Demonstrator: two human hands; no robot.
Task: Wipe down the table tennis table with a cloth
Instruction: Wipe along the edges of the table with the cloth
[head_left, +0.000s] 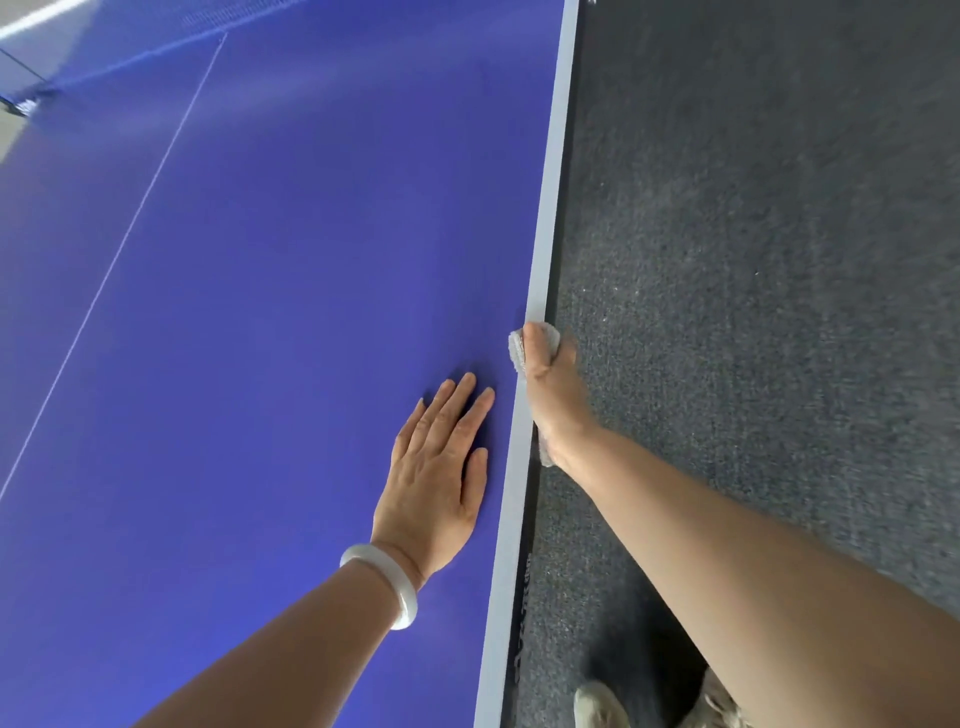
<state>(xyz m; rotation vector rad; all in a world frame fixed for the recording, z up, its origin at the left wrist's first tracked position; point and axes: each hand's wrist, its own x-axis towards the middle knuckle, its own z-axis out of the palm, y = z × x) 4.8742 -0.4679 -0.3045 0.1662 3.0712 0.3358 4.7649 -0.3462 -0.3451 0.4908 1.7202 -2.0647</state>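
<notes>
Head view: my right hand (550, 395) pinches the small grey soft cloth (517, 351) onto the rim of the blue table tennis counter (285, 260). My left hand (436, 467) lies flat, fingers straight. The cloth looks light and limp, so I'd grip it bunched.

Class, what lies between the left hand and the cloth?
Head view: only bare blue tabletop separates the left hand from the cloth.

Bare table (291, 270) ahead; left hand (436, 473) beside its edge.
</notes>
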